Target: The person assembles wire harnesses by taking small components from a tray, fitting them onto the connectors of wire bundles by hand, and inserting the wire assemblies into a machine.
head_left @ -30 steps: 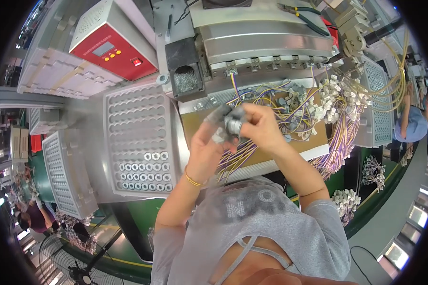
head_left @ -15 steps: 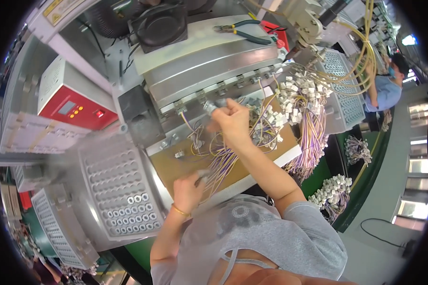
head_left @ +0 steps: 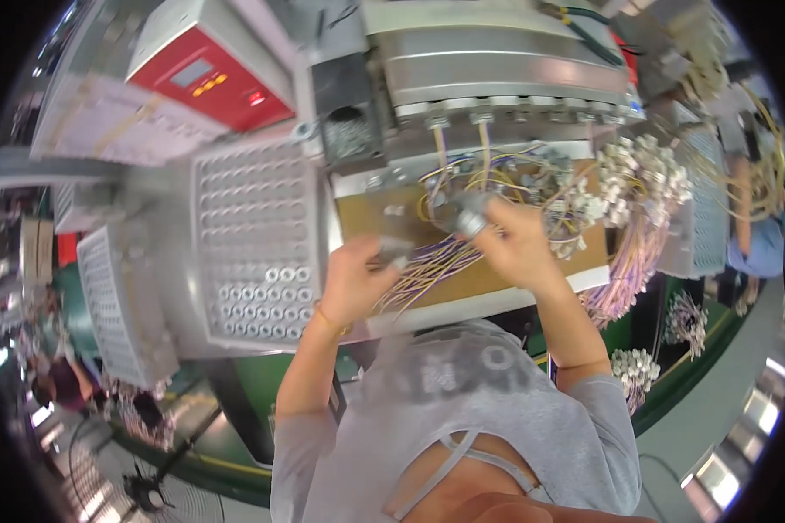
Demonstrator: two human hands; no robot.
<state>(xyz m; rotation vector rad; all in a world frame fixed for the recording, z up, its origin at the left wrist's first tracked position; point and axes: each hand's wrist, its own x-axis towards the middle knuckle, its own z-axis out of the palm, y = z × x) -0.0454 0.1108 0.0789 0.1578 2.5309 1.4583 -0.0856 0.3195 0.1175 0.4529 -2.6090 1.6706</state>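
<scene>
My left hand (head_left: 355, 281) is closed at the near left of the brown work board (head_left: 375, 222), thumb and fingers pinched on something grey and blurred. My right hand (head_left: 516, 248) is closed around a small grey metallic piece (head_left: 469, 214), held over the board. Between the hands lies a fan of purple, yellow and white wires (head_left: 432, 272). Behind them stands a metal fixture (head_left: 497, 65) with a row of clips along its front edge. Wires hang from two clips at its left part. Grey connectors (head_left: 554, 174) and tangled wires lie at the board's right.
Left of the board is a pale tray (head_left: 253, 213) with rows of holes, its nearer rows holding metal ring-shaped parts. A black bin (head_left: 349, 131) of small parts and a red-fronted control box (head_left: 205, 78) stand behind. White-connector harnesses (head_left: 641, 179) hang at the right; pliers (head_left: 589, 35) lie on the fixture.
My view has shifted, moving the scene. My right hand has come back from the fixture's clips toward my left hand. Wires now hang from the second clip, where my right hand was.
</scene>
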